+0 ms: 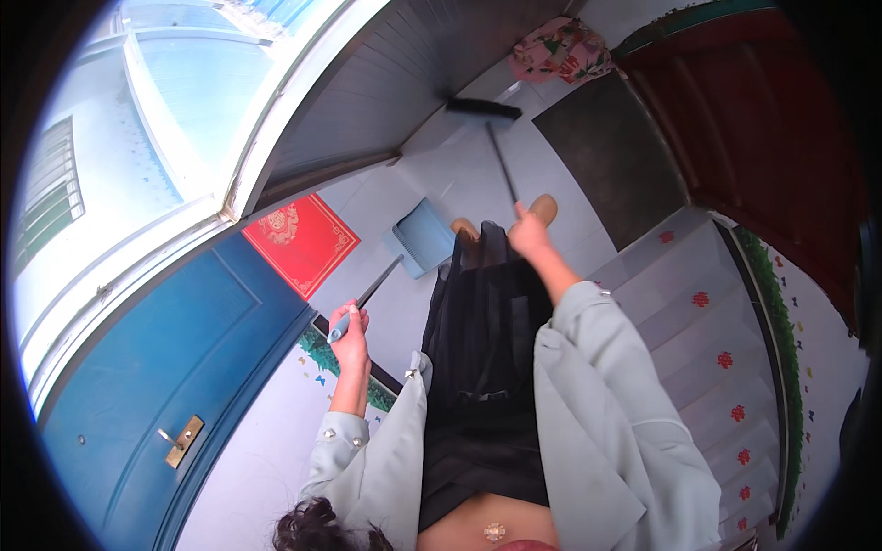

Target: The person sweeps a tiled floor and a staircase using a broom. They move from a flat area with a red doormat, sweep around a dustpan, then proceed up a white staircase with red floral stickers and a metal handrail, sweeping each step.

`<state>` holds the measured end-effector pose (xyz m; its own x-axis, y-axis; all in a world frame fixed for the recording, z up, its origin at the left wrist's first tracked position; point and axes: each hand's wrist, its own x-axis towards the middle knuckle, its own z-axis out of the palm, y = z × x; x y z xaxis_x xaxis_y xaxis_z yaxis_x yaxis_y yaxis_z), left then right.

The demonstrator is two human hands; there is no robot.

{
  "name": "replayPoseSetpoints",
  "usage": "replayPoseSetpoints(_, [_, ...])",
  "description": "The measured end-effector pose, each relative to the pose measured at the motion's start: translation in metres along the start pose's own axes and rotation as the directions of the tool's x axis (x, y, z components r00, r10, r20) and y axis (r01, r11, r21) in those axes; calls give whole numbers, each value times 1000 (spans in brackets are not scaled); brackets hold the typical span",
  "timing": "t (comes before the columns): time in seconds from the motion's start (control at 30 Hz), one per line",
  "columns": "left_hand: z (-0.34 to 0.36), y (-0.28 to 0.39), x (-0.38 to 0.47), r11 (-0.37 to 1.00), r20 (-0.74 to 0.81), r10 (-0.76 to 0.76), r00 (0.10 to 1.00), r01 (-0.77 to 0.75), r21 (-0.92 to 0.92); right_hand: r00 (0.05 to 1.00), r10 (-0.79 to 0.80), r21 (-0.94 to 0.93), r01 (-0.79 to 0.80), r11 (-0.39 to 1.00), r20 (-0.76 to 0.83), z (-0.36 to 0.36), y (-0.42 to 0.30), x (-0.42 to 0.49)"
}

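My left hand (350, 334) is closed round the upper end of the long handle of a light blue dustpan (425, 237). The pan rests on the pale tiled floor, left of my feet. My right hand (530, 231) grips the dark stick of a broom (504, 165). Its black bristle head (484, 108) is ahead of me, beside the base of the grey panelled surface, and looks slightly blurred.
A red patterned mat (303, 241) lies by the blue door (172, 358) at left. Ahead are a dark mat (613, 155) and a pink floral cloth (561, 52). Steps (675, 324) with red decorations stand at right, below a dark red door-like panel (758, 131).
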<state>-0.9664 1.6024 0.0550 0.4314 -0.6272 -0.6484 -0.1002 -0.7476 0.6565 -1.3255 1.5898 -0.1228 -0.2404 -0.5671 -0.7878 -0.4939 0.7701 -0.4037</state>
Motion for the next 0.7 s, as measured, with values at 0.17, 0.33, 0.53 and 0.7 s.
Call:
replayPoseSetpoints(0.17, [-5,14,-4,1000,-46,-5,999,6,15,937,17,-222,65,973,348,56,-15,-27])
replayPoseSetpoints(0.33, [-8,12,-3,998,-69,-53,996,54,19,896,-39,57,15,998,443,-19,11,-48])
replayPoseSetpoints(0.53, [-7,11,-4,996,-52,-90,995,89,-23,998,-55,14,55,998,13,-101,35,-18])
replayPoseSetpoints(0.7, [17,32,-3,992,-10,-69,998,68,-104,996,-44,-270,22,963,-75,-75,32,21])
